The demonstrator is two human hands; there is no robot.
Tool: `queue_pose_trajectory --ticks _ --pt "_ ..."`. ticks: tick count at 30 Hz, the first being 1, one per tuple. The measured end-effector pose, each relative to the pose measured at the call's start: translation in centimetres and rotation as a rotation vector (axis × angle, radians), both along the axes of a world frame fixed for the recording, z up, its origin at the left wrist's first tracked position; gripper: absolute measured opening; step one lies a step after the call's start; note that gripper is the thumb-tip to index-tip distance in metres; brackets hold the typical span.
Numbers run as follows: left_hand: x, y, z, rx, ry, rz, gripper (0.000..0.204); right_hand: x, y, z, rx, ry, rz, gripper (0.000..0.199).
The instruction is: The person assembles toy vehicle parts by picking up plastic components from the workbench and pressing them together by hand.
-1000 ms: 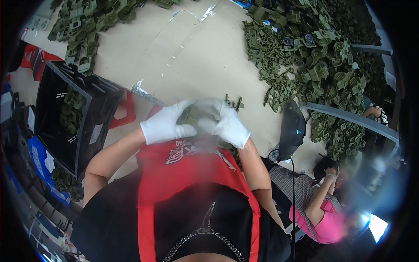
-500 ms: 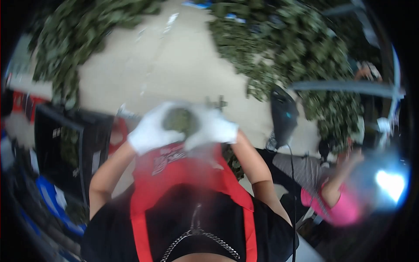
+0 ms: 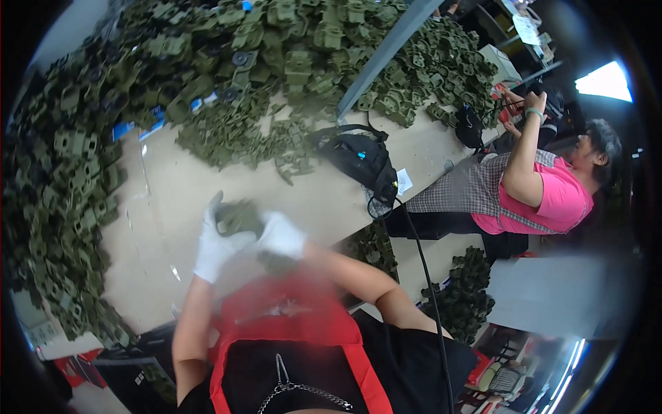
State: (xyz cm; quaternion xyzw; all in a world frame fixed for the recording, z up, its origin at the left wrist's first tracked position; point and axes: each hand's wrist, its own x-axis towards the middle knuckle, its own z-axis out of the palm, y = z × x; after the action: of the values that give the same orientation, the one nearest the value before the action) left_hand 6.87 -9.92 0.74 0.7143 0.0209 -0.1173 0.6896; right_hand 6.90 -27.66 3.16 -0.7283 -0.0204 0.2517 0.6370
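In front of my red apron, both of my hands wear white gloves and meet over the table. My left hand [image 3: 219,241] is closed around an olive-green molded part [image 3: 238,215], with the thumb stretched upward beside it. My right hand [image 3: 283,236] is closed, its fingertips at the right side of that part. A second green piece [image 3: 277,263], blurred, shows below the right hand, which seems to hold it. The exact shape of both pieces is smeared by motion.
Heaps of olive-green parts [image 3: 62,228] line the table's [image 3: 158,214] left and far sides. Smaller green pieces [image 3: 234,138] lie nearer. A black bag-like object [image 3: 362,162] with a cable rests at the right edge. A grey post [image 3: 386,55] rises there. A person in pink [image 3: 545,193] stands beyond.
The view has swung, bringing the far heap and the person in pink more fully into sight. Both hands remain together at the green part, and a second green piece now shows under the right hand.
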Motion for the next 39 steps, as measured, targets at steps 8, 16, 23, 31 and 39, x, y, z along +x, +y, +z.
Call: queue_pose_trajectory --ticks 8,16,23,31,39 --pt "1.9 -11.7 1.1 -0.256 0.373 -0.233 0.085 3.6 -12.8 2.2 0.374 -0.016 -0.470 0.090" --pt "2.7 -13.3 0.4 0.008 0.328 -0.617 0.079 4.7 -17.2 1.4 0.229 0.105 -0.382 0.055" --pt "11.5 -18.2 -4.8 0.374 -0.127 -0.535 0.098 11.9 -31.8 -4.0 0.611 -0.015 -1.034 0.023" --pt "27.5 -26.3 -7.5 0.960 -0.817 -0.681 0.041 28.6 -48.5 -8.3 0.747 -0.080 -1.456 0.069" --pt "25.5 -25.5 -14.6 1.022 -0.875 -0.567 0.020 20.6 -43.9 -11.3 -1.009 -0.290 -0.764 0.037"
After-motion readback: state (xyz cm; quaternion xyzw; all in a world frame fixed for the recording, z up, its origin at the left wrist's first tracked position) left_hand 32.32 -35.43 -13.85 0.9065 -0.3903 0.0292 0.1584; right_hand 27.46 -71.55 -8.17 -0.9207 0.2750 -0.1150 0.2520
